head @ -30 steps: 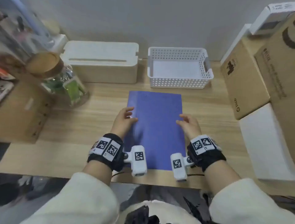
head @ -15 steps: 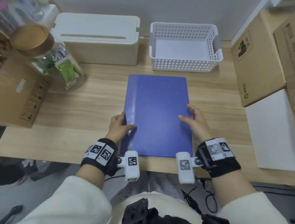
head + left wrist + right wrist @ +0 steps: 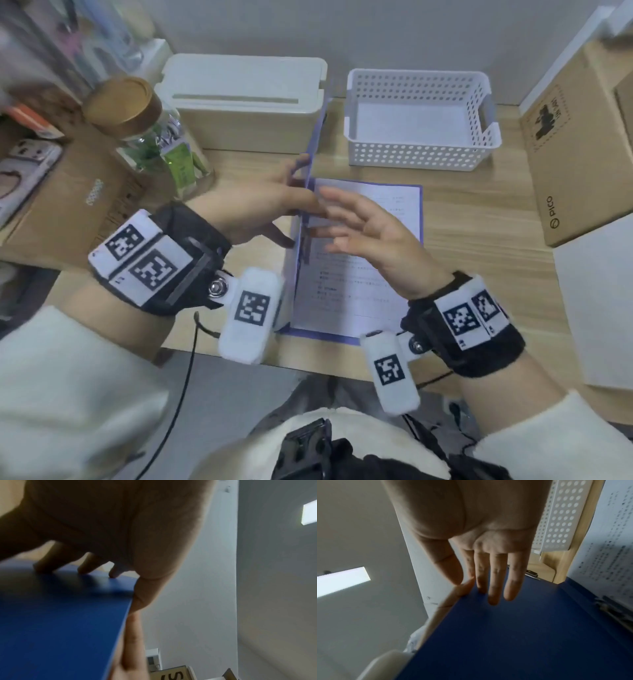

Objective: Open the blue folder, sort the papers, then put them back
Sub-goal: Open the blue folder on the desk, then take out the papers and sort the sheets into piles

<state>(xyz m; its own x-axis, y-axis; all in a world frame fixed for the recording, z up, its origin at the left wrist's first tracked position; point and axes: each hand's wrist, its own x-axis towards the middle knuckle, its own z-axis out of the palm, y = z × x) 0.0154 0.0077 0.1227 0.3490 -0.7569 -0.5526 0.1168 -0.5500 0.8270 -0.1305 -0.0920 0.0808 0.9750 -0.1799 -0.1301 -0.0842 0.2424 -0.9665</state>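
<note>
The blue folder lies open in the middle of the desk, its back (image 3: 420,212) flat under white printed papers (image 3: 359,274). Its front cover (image 3: 310,164) stands nearly upright and shows edge-on in the head view. My left hand (image 3: 263,209) holds the cover's free edge. In the left wrist view its fingertips (image 3: 82,570) press the cover's outer face (image 3: 68,622) and the thumb lies along the edge. My right hand (image 3: 363,229) is open with straight fingers (image 3: 494,588) touching the cover's inner face (image 3: 505,635). The papers (image 3: 607,547) show at the right.
A white perforated basket (image 3: 421,154) and a white lidded box (image 3: 243,102) stand behind the folder. A glass jar with a wooden lid (image 3: 147,133) is at the back left. Cardboard boxes (image 3: 582,144) line the right side. The desk's front edge (image 3: 308,356) is near my wrists.
The folder was shut flat with both hands at its sides. Now its cover is swung up to the left, the papers are uncovered, and both hands are raised at the cover.
</note>
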